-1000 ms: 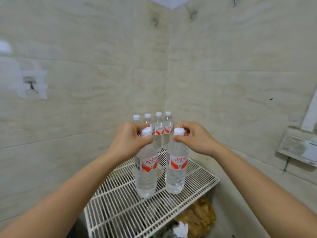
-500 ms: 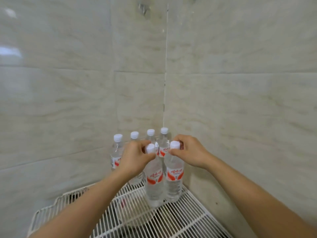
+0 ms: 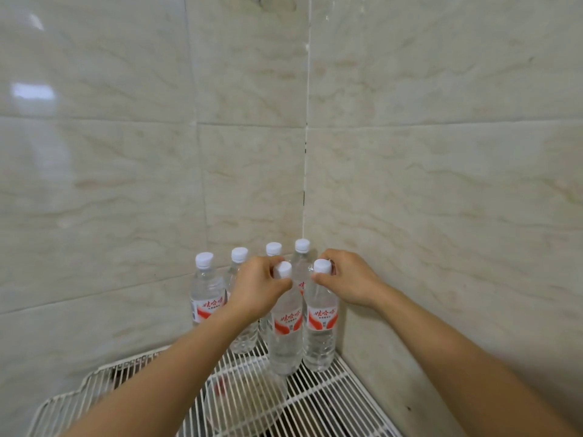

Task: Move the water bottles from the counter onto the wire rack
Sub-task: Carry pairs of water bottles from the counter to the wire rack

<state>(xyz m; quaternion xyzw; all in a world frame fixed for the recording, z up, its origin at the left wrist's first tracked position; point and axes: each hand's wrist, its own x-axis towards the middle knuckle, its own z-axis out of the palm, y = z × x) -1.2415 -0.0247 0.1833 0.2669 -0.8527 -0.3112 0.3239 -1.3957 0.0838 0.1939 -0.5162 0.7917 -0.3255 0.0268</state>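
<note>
left hand (image 3: 257,287): pinched around the neck of the left bottle (image 3: 285,329), thumb and fingers closed just under its white cap.
right hand (image 3: 348,280): pinched the same way on the right bottle (image 3: 320,323), cap showing above the fingers.
where they are: both held bottles upright, bases at the rack (image 3: 315,402) wires, near the wall corner; contact looks made, cannot tell for sure.
back row (image 3: 206,294): four more bottles standing on the rack against the wall, just behind the held pair.
weight: full of water, so judged fairly heavy for a neck pinch.
body: thin clear plastic, likely gives if squeezed mid-wall; the neck is stiff, the best hold.
surface: smooth plastic, judged slick; the cap ridge stops slipping.
footing: narrow base on spaced wires, so it may rock or tip. Set the base flat across the wires before letting go.
</note>
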